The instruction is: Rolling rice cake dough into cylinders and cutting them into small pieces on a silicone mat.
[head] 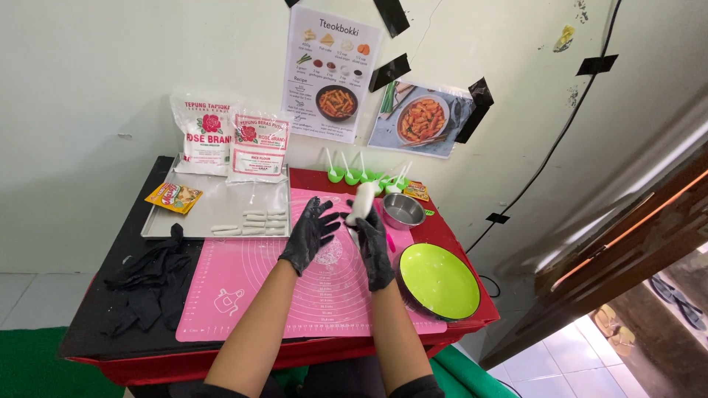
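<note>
Both my hands wear black gloves over a pink silicone mat [243,284]. My right hand [373,239] is shut on a white lump of dough [361,203], held upright above the mat. My left hand [310,232] hovers just left of it, fingers spread, holding nothing. On the metal tray [158,225] at the back left lie several white dough sticks [252,221] in rows.
A lime-green plate [439,281] sits to the right, a small steel bowl [403,210] behind it. Two white flour bags [230,144] lean on the wall, an orange sachet [173,197] lies on the tray. Black gloves [151,284] are piled left. Green spoons [354,175] stand at the back.
</note>
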